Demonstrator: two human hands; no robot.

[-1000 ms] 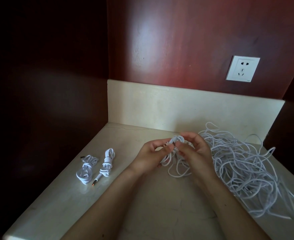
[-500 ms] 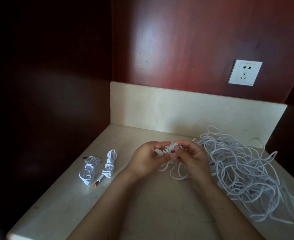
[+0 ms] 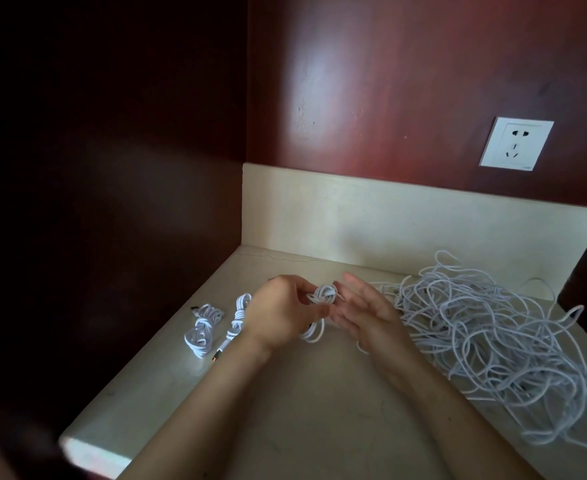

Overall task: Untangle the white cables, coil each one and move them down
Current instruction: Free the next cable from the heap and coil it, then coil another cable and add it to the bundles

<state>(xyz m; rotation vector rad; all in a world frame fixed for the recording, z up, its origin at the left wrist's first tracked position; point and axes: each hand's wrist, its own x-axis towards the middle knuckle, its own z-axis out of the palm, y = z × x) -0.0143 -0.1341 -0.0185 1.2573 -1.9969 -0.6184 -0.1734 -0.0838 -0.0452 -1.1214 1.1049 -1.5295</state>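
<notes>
Left hand: fingers and thumb are curled, and a small coiled cable is pinched at its wrapped middle. The coil is held just above the bench, mid-scene. Its lower loops are seen hanging below the thumb.

Right hand: fingers are held straight and slightly spread, with the palm turned left. Nothing is gripped. It is placed just right of the coil (whether the fingertips touch the coil cannot be made out).

Left of the left hand, two wound cables are laid flat on the bench, just beside each other:
- the outer bundle is nearest the left edge, with a dark plug tip showing at its far end
- the inner bundle is just beside the left wrist, with its plug end pointed near-left

Right of the right hand, a loose tangle of white cables is spread over the right part of the bench. It reaches from close to the backsplash to the near right edge. Its left margin is partly covered by the right forearm.

Behind the bench, a white wall socket is mounted on the red-brown wall panel, above the far right of the tangle. The left side wall is in deep shadow, so detail there cannot be read.
</notes>
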